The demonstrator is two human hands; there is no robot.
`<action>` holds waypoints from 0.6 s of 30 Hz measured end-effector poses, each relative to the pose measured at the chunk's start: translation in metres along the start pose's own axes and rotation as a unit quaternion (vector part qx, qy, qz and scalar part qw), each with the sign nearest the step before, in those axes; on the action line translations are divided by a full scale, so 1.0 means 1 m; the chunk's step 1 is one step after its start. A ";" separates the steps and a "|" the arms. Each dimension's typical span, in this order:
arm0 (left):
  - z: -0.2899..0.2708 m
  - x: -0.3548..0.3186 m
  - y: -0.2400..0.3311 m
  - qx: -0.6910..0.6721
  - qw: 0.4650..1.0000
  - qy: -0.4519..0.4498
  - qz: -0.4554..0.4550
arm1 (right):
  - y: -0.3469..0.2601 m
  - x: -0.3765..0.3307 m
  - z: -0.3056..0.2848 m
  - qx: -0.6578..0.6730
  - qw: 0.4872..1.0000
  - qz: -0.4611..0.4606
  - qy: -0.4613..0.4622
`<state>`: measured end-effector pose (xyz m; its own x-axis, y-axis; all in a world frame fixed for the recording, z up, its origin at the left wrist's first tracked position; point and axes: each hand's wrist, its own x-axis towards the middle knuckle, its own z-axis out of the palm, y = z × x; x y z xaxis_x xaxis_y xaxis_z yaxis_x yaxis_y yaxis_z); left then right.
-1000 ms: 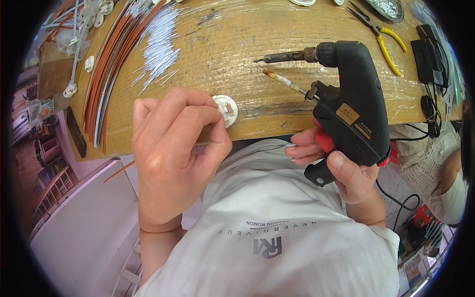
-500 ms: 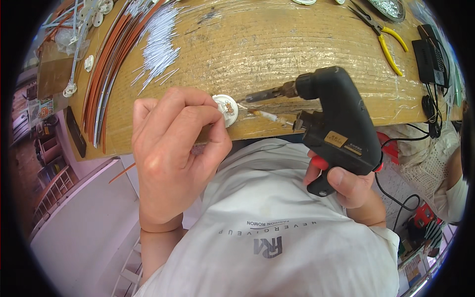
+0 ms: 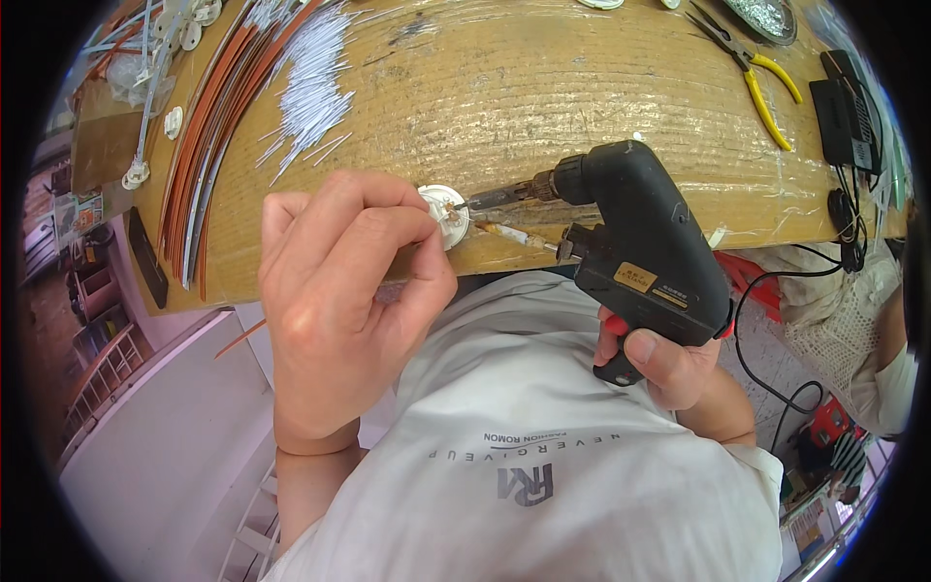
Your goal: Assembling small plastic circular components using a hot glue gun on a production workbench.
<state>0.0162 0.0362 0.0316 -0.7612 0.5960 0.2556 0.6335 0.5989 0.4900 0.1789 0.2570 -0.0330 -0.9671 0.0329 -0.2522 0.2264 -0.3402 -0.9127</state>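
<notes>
A small round white plastic part [image 3: 452, 234] with copper-coloured metal pieces in its middle lies near the front edge of the table. At its left rim, my left hand [image 3: 354, 291] is closed in a pinch, its fingertips partly hidden. A brown wire [image 3: 240, 339] sticks out behind that hand and seems to run under it to the pinch. My right hand [image 3: 669, 361] grips the handle of a black soldering gun [image 3: 645, 228], thumb on the near side. The gun's dark tip reaches the metal on the white part; its thin feed tube [image 3: 519, 236] points there just below.
On the wooden table [image 3: 485, 116] lie long brown wires [image 3: 208, 136] and a heap of short white wires [image 3: 315, 97]. Yellow-handled pliers [image 3: 761, 92], a metal dish [image 3: 761, 17] and black adapters [image 3: 839, 121] are at right. The gun's cord [image 3: 766, 378] hangs there; another person [image 3: 887, 359] sits beyond.
My right hand has moved the soldering gun to the left, bringing its tip from just beside the white part onto its metal. My left hand has stayed almost still.
</notes>
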 end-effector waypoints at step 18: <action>-0.001 0.000 0.000 -0.001 1.000 -0.001 0.006 | -0.004 0.003 -0.001 0.010 1.000 0.008 -0.005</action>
<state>0.0158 0.0356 0.0318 -0.7537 0.6042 0.2586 0.6416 0.5914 0.4885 0.1753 0.2592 -0.0305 -0.9646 0.0182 -0.2630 0.2392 -0.3590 -0.9021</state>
